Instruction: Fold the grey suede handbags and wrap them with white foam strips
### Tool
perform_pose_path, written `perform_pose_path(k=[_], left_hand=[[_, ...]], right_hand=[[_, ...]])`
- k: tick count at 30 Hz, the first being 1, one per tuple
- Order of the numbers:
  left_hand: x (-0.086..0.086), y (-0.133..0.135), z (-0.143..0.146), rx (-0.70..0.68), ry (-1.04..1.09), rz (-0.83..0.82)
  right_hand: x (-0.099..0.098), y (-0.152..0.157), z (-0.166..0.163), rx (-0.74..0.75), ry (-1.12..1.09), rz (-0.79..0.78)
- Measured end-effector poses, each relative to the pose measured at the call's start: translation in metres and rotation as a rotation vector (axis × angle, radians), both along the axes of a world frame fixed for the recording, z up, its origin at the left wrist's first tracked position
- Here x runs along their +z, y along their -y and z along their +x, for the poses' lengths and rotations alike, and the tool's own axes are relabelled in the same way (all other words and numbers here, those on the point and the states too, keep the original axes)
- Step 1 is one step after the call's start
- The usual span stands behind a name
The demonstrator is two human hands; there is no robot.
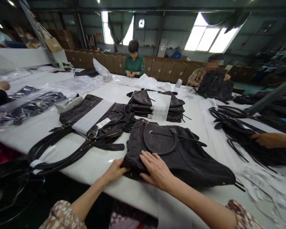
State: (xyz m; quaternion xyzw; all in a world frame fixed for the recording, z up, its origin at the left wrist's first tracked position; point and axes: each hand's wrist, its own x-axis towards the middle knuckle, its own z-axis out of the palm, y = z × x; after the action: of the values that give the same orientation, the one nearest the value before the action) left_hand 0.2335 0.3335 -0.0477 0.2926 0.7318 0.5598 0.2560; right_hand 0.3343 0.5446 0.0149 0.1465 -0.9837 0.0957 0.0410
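Observation:
A dark grey handbag (186, 159) lies on its side on the white table in front of me, its handle loop (162, 149) resting on the upper face. My left hand (115, 170) grips the bag's near left corner, thumb toward me and fingertips partly hidden by the bag. Flat across the front of the same bag lies my right hand (156, 168), fingers stretched out and pressing on it. Left of it are stacked bags (73, 111) with a white paper band (92, 117), a white tag (103, 123) and bundled handles (59, 163).
Behind is another banded stack of dark bags (157, 106). Plastic-wrapped bags (38, 105) lie at the left. At the right, a co-worker's hand (274, 140) touches more bags beside white paper strips (264, 187). Two people sit across the table (124, 189), whose near edge slopes below my hands.

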Motion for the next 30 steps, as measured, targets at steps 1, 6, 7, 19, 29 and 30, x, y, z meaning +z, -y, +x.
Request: perform_pose_path(k=[1, 6, 7, 19, 29, 30], left_hand=[[0.002, 0.001, -0.001, -0.017, 0.023, 0.002], [0.012, 0.003, -0.008, -0.111, 0.131, 0.028], [0.013, 0.003, -0.011, -0.117, 0.159, 0.035], [0.023, -0.042, -0.067, -0.067, 0.763, 0.072], [0.025, -0.025, -0.037, 0.174, 0.706, 0.059], [0.029, -0.02, -0.029, 0.165, 0.644, 0.054]], right_hand=[[0.005, 0.007, -0.004, 0.003, 0.039, -0.028], [0.0, 0.03, -0.019, -0.053, 0.138, -0.095], [-0.003, 0.032, -0.019, -0.06, 0.14, -0.092], [-0.024, 0.035, -0.013, 0.002, 0.076, 0.18], [-0.057, 0.032, -0.008, 0.029, 0.019, 0.235], [-0.058, 0.032, -0.008, 0.022, 0.025, 0.227]])
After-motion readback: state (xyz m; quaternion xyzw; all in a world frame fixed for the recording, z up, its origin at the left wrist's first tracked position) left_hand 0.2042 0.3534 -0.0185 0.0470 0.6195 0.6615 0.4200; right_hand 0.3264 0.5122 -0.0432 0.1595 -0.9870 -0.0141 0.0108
